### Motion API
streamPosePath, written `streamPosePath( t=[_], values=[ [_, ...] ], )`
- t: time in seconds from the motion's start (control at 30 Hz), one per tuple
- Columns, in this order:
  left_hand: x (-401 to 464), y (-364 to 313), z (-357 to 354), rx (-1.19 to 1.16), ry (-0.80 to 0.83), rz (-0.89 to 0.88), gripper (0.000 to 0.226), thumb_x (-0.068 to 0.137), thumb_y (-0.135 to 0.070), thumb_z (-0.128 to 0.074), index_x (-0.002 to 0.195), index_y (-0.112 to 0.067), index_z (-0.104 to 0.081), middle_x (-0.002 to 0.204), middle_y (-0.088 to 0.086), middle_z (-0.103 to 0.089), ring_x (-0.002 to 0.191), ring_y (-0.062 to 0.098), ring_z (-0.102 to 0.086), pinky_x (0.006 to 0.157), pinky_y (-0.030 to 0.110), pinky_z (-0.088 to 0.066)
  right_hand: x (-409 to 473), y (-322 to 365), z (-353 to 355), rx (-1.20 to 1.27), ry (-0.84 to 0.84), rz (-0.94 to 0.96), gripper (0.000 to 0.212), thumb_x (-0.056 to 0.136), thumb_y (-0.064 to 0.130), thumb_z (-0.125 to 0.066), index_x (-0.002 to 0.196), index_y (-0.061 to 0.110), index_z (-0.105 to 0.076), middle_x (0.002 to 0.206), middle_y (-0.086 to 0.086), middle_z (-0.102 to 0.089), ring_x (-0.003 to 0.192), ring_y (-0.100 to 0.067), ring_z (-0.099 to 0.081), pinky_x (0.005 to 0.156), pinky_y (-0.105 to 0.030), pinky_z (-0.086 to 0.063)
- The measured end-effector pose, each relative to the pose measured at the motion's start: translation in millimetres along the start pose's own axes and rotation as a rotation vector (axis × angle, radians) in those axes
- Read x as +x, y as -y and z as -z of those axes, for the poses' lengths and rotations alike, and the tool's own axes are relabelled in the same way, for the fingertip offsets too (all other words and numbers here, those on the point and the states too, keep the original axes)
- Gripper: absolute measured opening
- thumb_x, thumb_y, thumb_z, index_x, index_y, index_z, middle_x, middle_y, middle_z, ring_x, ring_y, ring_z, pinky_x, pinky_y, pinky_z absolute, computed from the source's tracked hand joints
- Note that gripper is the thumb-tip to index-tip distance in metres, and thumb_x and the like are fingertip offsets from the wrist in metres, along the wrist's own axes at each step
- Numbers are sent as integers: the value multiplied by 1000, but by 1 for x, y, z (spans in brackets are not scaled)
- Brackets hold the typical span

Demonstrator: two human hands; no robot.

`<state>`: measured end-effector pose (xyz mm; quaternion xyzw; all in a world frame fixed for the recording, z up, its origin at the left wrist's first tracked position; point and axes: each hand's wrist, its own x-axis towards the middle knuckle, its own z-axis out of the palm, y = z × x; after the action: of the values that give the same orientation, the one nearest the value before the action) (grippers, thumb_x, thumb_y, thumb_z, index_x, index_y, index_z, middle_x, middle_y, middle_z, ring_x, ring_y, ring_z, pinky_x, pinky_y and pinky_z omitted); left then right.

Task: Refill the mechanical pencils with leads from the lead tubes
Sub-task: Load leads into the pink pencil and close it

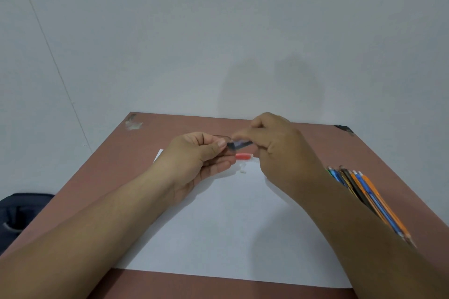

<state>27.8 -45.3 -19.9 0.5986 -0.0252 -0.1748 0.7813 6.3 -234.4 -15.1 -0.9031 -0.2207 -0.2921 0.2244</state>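
My left hand (201, 153) and my right hand (274, 145) meet above the far part of a white sheet of paper (218, 221). Between their fingertips is a small dark, blurred object (239, 143), likely a lead tube; each hand pinches one end of it. Just below it on the paper lies a red piece with a white tip (243, 156). Two tiny white bits (243, 168) lie near it. A row of several mechanical pencils (366, 199), orange, blue, black and green, lies on the table to the right, partly hidden by my right forearm.
The brown table (116, 177) stands against a pale wall. A torn light patch (133, 124) marks its far left corner, a dark mark (345, 128) its far right corner. A dark bag (17, 216) sits below the table's left edge.
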Motion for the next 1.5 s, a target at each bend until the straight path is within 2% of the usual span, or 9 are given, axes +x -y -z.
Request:
streamPosePath(
  t=[0.13, 0.23, 0.37, 0.5, 0.83, 0.93, 1.23, 1.33, 1.5],
  values=[
    [1, 0, 1, -14, -8, 3, 12, 96, -11, -62, 95, -1, -68, 92, 20, -76, 81, 20, -73, 72, 25, -62, 3, -1, 0, 20, -23, -50, 74, 90, -7, -50, 142, 45, -49, 92, 7, -57, 89, -16, -53, 76, -31, -51],
    [2, 0, 1, -16, -4, 4, 12, 96, -11, -62, 94, -1, -69, 94, 19, -76, 84, 21, -73, 73, 26, -62, 0, 0, 0, -14, -29, 17, 60, 81, -11, -49, 123, 26, -70, 91, 2, -58, 88, -22, -55, 73, -41, -54],
    [2, 0, 0, -35, -9, 3, 15, 96, -13, -62, 97, 1, -68, 92, 18, -76, 81, 20, -74, 72, 25, -62, 2, 2, 2, 47, -14, -89, 76, 94, -6, -50, 149, 47, -41, 91, 7, -56, 88, -15, -52, 76, -28, -49],
    [2, 0, 0, -52, 14, 17, 27, 99, -19, -58, 109, 5, -67, 97, 21, -75, 83, 22, -74, 76, 28, -62, 0, -3, -1, 34, -53, -10, 60, 82, -8, -45, 121, 27, -73, 91, 3, -58, 89, -20, -57, 75, -41, -54],
    [1, -1, -2, -75, 11, 11, 33, 103, -23, -52, 114, 7, -64, 100, 22, -75, 88, 27, -75, 82, 33, -61, 2, -2, 1, 66, -57, -87, 71, 93, -5, -47, 143, 44, -51, 91, 6, -56, 88, -16, -55, 76, -25, -47],
    [0, -1, -2, -68, 8, 8, 34, 104, -23, -51, 114, 7, -64, 100, 23, -75, 91, 29, -75, 83, 34, -61, 0, -2, 2, 38, -58, -26, 62, 86, -7, -42, 127, 31, -69, 91, 5, -56, 88, -18, -56, 74, -26, -46],
    [1, -1, -1, -65, 8, 8, 34, 104, -24, -51, 113, 6, -64, 100, 23, -75, 89, 27, -75, 83, 34, -60, 2, -4, 2, 50, -45, -77, 75, 89, -9, -43, 139, 45, -54, 90, 7, -54, 87, -16, -54, 74, -29, -49],
    [1, 0, -1, -65, 11, 9, 35, 104, -23, -51, 115, 7, -64, 101, 24, -75, 89, 28, -75, 83, 34, -61, 0, -2, 1, 32, -59, -22, 65, 82, -8, -41, 125, 32, -71, 89, 6, -54, 88, -20, -56, 73, -35, -52],
    [1, 0, -1, -67, 15, 5, 35, 104, -23, -50, 114, 8, -62, 99, 23, -75, 87, 28, -75, 83, 35, -60, 1, -2, 2, 32, -76, -49, 68, 86, -8, -42, 136, 34, -63, 89, 4, -55, 84, -16, -53, 73, -35, -52]
  ],
)
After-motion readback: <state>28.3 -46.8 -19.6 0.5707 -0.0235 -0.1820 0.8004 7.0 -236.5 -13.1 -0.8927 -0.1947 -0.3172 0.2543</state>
